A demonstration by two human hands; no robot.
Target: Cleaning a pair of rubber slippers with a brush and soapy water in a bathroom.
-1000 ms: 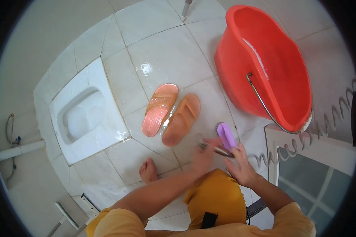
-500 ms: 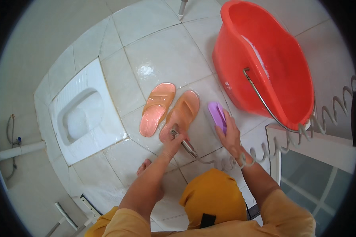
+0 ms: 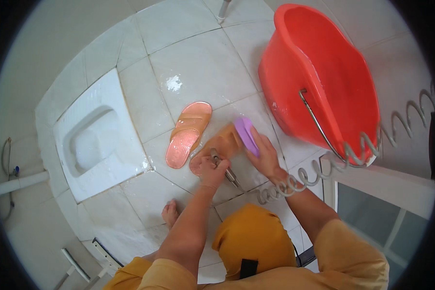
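My left hand point(image 3: 213, 171) is closed around a metal spray nozzle point(image 3: 231, 178), just over the heel end of an orange slipper point(image 3: 221, 141). Whether its fingers also grip that slipper I cannot tell. The slipper is blurred and looks tilted. With my right hand point(image 3: 267, 157) I hold a purple scrubbing brush point(image 3: 245, 135) against or right beside the slipper's toe end; the brush's underside is hidden. The other slipper point(image 3: 188, 135), orange with a pink insole, lies wet on the tiles to the left.
A large red bucket point(image 3: 285, 96) with a metal handle stands at the right. A coiled grey hose point(image 3: 319, 174) hangs across my right forearm. On the left, a white squat toilet point(image 3: 130, 130) is set in the wet tiled floor point(image 3: 198, 63). Squeegees point(image 3: 76, 265) lean at lower left.
The brush in my right hand has moved left onto or beside the slipper's toe end. That slipper has shifted and tilted. My left hand stays on the spray nozzle.
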